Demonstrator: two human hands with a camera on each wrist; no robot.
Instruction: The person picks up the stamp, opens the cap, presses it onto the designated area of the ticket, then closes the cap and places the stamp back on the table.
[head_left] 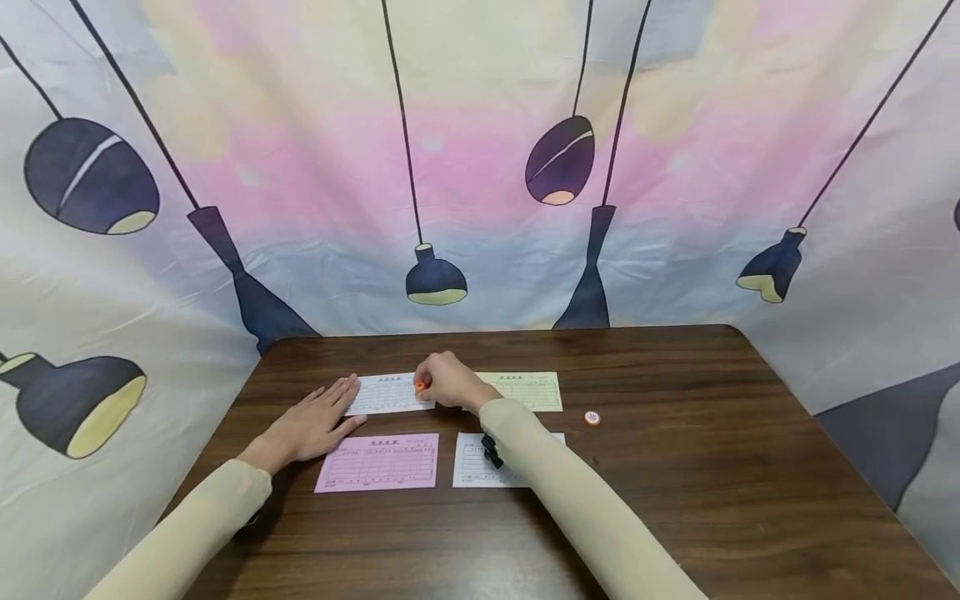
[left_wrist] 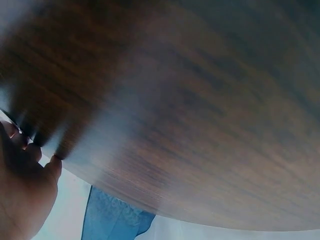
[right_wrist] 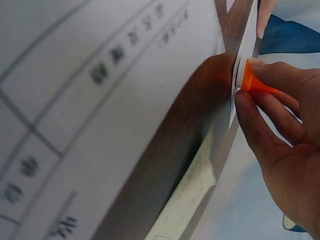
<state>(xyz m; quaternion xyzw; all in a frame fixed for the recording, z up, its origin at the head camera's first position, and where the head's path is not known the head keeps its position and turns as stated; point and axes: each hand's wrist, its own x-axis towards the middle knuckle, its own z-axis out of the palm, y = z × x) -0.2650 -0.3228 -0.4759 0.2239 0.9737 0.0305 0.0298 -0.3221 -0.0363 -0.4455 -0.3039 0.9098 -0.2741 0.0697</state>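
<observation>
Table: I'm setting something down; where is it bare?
Right of the orange-rimmed disc, the table is bare to its edge; so is the strip this side of the pink slip, between the sleeves. Crowded: the far white slip, left hand and right hand at it.

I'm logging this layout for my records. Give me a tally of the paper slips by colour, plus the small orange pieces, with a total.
Whitish slips: 2
Pink slip: 1
Pale yellow slip: 1
Orange piece in the right hand: 1
Orange-rimmed round piece on the table: 1
Total: 6
</observation>
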